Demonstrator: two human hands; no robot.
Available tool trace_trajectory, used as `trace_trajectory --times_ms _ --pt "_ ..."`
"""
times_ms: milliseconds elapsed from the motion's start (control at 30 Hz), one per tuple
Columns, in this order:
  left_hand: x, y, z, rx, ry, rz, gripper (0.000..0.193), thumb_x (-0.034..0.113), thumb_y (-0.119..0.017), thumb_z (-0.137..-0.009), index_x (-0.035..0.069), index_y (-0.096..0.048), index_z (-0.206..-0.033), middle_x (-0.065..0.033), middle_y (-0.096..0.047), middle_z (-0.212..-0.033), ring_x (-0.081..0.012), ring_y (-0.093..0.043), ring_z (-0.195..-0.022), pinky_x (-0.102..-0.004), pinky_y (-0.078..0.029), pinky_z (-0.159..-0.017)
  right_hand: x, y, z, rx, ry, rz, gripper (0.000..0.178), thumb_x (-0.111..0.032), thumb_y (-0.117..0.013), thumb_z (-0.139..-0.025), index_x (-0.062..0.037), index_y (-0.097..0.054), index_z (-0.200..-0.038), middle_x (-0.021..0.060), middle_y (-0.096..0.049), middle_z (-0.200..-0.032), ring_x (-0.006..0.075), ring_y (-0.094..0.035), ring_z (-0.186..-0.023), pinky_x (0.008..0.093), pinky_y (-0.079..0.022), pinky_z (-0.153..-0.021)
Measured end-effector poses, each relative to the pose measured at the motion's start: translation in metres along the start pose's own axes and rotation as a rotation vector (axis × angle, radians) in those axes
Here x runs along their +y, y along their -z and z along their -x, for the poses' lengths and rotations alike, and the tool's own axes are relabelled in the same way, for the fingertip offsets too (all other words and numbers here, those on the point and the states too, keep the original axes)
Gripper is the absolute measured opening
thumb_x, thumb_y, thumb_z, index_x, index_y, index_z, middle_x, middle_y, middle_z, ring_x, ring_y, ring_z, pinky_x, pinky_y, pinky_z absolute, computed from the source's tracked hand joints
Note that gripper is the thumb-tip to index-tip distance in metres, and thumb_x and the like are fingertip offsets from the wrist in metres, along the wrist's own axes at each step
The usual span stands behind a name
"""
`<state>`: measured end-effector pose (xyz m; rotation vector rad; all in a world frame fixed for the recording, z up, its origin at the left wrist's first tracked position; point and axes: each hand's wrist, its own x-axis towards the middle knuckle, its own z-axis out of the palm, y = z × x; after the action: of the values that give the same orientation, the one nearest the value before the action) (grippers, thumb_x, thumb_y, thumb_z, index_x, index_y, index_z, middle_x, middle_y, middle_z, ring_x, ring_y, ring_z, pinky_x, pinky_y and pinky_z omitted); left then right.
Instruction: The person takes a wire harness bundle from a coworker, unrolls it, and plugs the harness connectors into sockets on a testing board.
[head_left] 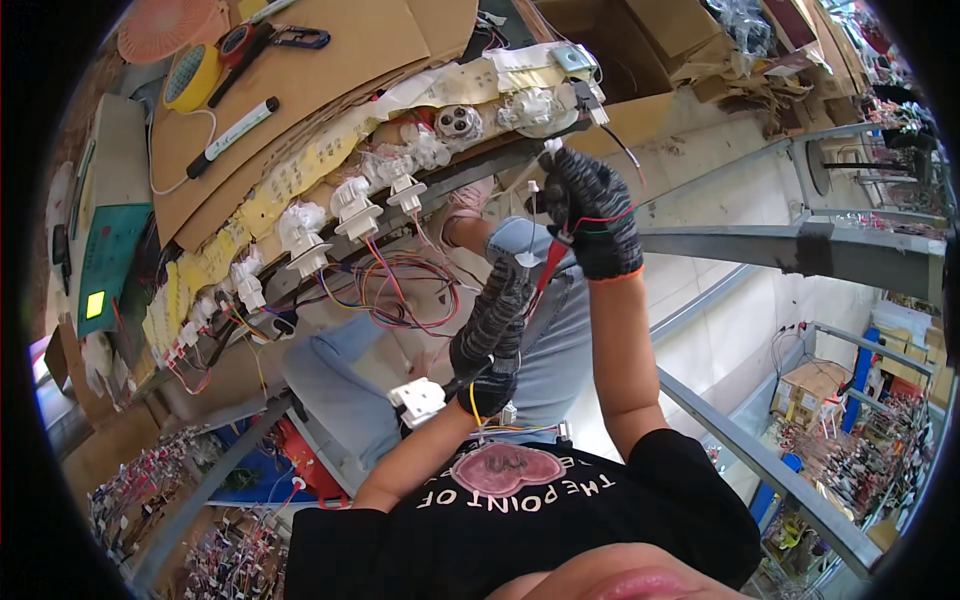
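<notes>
Both hands wear grey-and-black knit gloves. My left hand (pixel 493 325) is closed around a bundle of wires, with red wires (pixel 548 265) running up from it to the other hand. A white plug housing (pixel 418 402) on a dark sleeved lead hangs beside the left wrist. My right hand (pixel 592 210) is closed higher up, near the bench edge, with a small white connector (pixel 552 147) at its fingertips. A second small white connector (pixel 533 187) on a thin white wire stands just left of those fingers. Red and green wires cross the right glove. The finger grip is partly hidden.
Along the bench edge, several white connector sockets (pixel 355 208) sit on a taped strip (pixel 300 165) with coloured wires (pixel 420 290) looped below. Cardboard (pixel 340 50) holds a marker (pixel 235 137) and yellow tape roll (pixel 190 78). A green tester (pixel 112 260) stands left; metal rails (pixel 740 250) run right.
</notes>
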<state>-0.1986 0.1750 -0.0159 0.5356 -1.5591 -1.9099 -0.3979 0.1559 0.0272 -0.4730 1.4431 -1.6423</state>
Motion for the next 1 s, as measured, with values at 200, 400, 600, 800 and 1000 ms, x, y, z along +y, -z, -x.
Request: trace_trajectory --times_ms 200,400,600,800,1000 --pt "-0.002 -0.005 -0.009 0.033 0.010 0.079 0.040 0.010 -0.047 -0.082 0.000 -0.043 -0.120 -0.0150 -0.045 -0.121 -0.0244 -0.046 -0.109 -0.0340 -0.032 -0.094 -0.011 0.002 -0.019 0.107 0.050 -0.002 0.023 -0.020 -0.058 -0.080 0.0034 -0.060 -0.080 0.0052 -0.056 -0.059 0.0112 -0.052 -0.048 0.0248 -0.043 -0.043" --pt "-0.001 -0.006 -0.017 0.068 0.028 0.171 0.042 0.011 -0.045 -0.083 0.000 -0.041 -0.123 -0.0154 -0.041 -0.125 -0.0248 -0.042 -0.114 -0.0347 -0.028 -0.097 -0.017 -0.002 -0.017 0.020 0.122 -0.016 0.021 -0.017 -0.058 -0.080 0.0037 -0.061 -0.083 0.0052 -0.057 -0.060 0.0118 -0.055 -0.051 0.0231 -0.045 -0.049" --pt "0.003 -0.007 -0.031 0.079 0.037 0.303 0.043 0.013 -0.044 -0.084 -0.001 -0.038 -0.125 -0.0158 -0.036 -0.129 -0.0251 -0.037 -0.118 -0.0354 -0.024 -0.100 -0.019 -0.011 -0.021 0.231 0.119 0.163 0.023 -0.020 -0.048 -0.086 0.0006 -0.056 -0.079 0.0009 -0.049 -0.053 0.0080 -0.042 -0.044 0.0242 -0.037 -0.043" --pt "-0.001 -0.007 -0.047 0.104 0.023 0.434 0.045 0.015 -0.042 -0.085 -0.001 -0.035 -0.127 -0.0161 -0.032 -0.134 -0.0255 -0.033 -0.122 -0.0361 -0.020 -0.103 0.009 0.026 0.010 -0.134 0.219 0.353 0.049 -0.016 -0.055 -0.080 -0.0028 -0.039 -0.125 0.0149 -0.045 -0.122 0.0207 -0.043 -0.115 0.0323 -0.034 -0.095" --pt "0.006 -0.009 -0.042 0.103 0.071 0.651 0.041 0.004 -0.042 -0.085 -0.003 -0.036 -0.125 -0.0173 -0.036 -0.130 -0.0259 -0.039 -0.118 -0.0367 -0.029 -0.101 -0.013 -0.009 0.023 -0.229 0.339 0.524 0.062 -0.018 -0.067 -0.071 0.0000 -0.039 -0.123 0.0138 -0.051 -0.114 0.0184 -0.050 -0.103 0.0313 -0.039 -0.086"
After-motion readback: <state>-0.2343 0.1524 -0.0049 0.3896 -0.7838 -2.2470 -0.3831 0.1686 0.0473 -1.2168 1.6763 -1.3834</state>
